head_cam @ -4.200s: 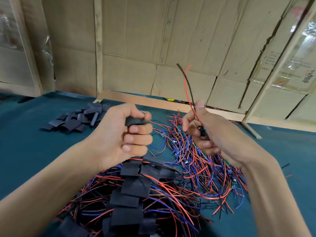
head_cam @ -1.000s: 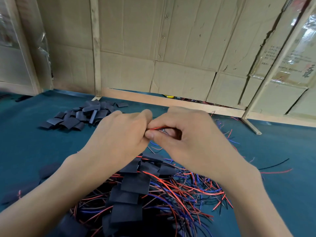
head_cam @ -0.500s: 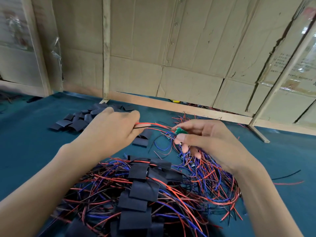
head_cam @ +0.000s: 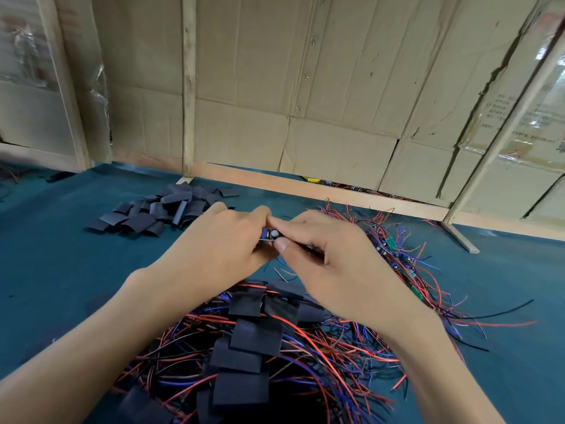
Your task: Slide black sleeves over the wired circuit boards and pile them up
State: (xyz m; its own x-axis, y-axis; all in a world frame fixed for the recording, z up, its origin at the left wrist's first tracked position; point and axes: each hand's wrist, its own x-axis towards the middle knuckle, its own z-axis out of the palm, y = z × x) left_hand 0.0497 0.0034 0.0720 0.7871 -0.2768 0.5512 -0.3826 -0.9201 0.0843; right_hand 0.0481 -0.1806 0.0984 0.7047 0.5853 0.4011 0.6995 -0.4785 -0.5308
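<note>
Pinching one circuit board (head_cam: 270, 234) between them, left hand (head_cam: 220, 249) and right hand (head_cam: 333, 264) hold it lying crosswise.

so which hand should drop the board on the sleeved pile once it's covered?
Probably the right hand: it pinches the circuit board at its exposed end, and the sleeved pile lies below both hands. The left hand grips the far end.

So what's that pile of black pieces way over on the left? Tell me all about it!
The pile of black sleeves is a loose heap of short, flat, dark pieces that look like thin matte tubing cut into bits. They overlap at all angles on the green table, at its far left near the cardboard wall. Neither hand touches it.
</note>
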